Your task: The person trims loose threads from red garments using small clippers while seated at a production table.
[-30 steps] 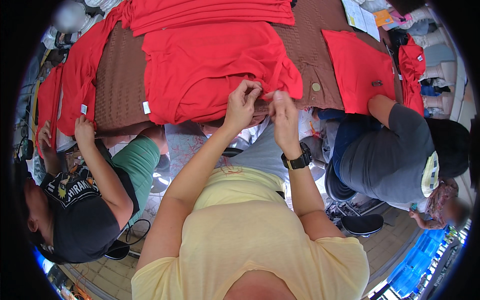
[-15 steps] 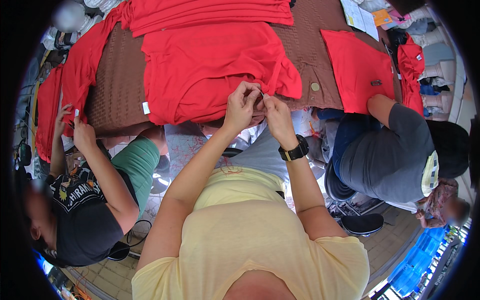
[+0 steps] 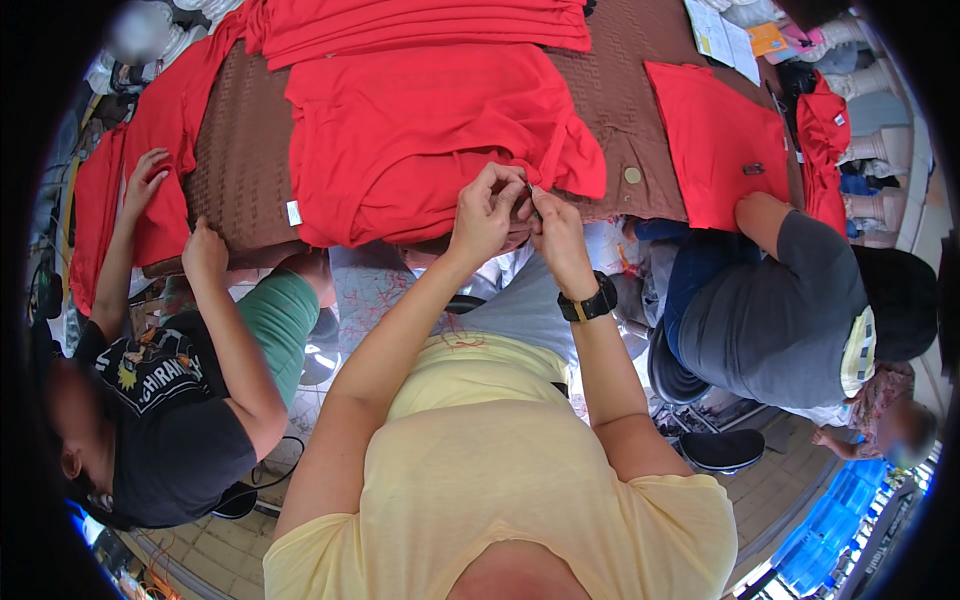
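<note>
A red shirt lies spread on the brown cloth-covered table in front of me, its near edge hanging slightly over the side. At that edge my left hand is closed in a pinch on the fabric. Close beside it, almost touching, my right hand is closed around a small dark tool that looks like thread snips. Its tip points at the left fingertips. Fingers hide most of the tool and the exact spot of cloth.
A stack of folded red garments lies beyond the shirt. Co-workers sit on both sides with red garments, and snips rest on the right one's red cloth. A round disc and papers lie on the brown table.
My hands stay at nearly the same spot, with the dark tool tilted slightly differently. The left co-worker's hands have parted, one onto red cloth, the other to the table edge.
</note>
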Demonstrator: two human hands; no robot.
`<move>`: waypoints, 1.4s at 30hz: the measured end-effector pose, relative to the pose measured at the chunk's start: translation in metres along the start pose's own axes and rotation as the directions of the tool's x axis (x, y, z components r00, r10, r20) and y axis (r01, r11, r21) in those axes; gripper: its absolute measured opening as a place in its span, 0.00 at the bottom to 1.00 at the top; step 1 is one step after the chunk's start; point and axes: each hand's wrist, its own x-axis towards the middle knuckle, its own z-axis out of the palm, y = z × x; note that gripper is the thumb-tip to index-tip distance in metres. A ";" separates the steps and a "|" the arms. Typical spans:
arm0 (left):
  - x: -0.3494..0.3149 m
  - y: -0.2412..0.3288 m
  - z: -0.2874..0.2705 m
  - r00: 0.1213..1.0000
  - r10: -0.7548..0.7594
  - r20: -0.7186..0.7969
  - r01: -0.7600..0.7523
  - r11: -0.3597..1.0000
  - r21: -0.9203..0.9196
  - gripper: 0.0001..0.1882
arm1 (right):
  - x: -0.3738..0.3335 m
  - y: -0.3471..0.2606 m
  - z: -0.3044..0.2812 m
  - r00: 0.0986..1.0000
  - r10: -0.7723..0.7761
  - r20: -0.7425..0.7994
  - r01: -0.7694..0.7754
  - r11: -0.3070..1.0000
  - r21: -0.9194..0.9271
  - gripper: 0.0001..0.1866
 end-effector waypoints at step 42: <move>0.011 0.042 -0.018 0.968 0.135 0.210 -0.223 0.844 0.487 0.15 | 0.001 0.000 -0.003 0.822 -0.535 -0.195 0.471 0.831 -0.295 0.17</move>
